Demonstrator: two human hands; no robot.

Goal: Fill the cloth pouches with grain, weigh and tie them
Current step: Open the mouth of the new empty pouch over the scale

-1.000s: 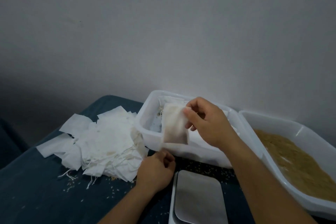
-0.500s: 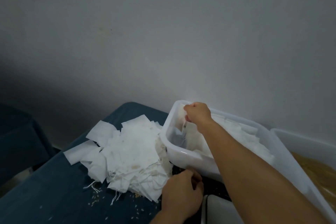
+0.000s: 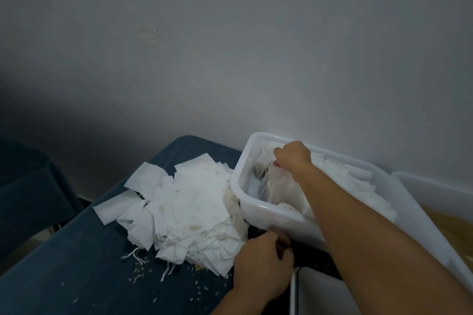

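Observation:
My right hand (image 3: pixel 291 157) reaches into the left end of a white plastic tub (image 3: pixel 256 206) and grips the top of a white cloth pouch (image 3: pixel 281 186), which hangs among other pouches stacked in the tub. To the tub's left, a pile of flat empty pouches (image 3: pixel 194 202) with loose strings lies on the dark blue table (image 3: pixel 76 263). At the pile's near right corner my left hand (image 3: pixel 261 263) rests with its fingers curled, and I see nothing in it. The brown grain (image 3: pixel 455 233) shows at the far right edge.
The grain sits in a second white bin (image 3: pixel 422 181) to the right of the tub. A white scale (image 3: pixel 320 294) is at the bottom edge beside my left wrist. Loose grains (image 3: pixel 138 276) dot the table. A wall stands close behind, and a dark seat (image 3: pixel 25 186) is at the left.
My right hand carried the pouch from above the tub's front wall down into the tub's left end. The view swung left, and my left hand stayed by the pile.

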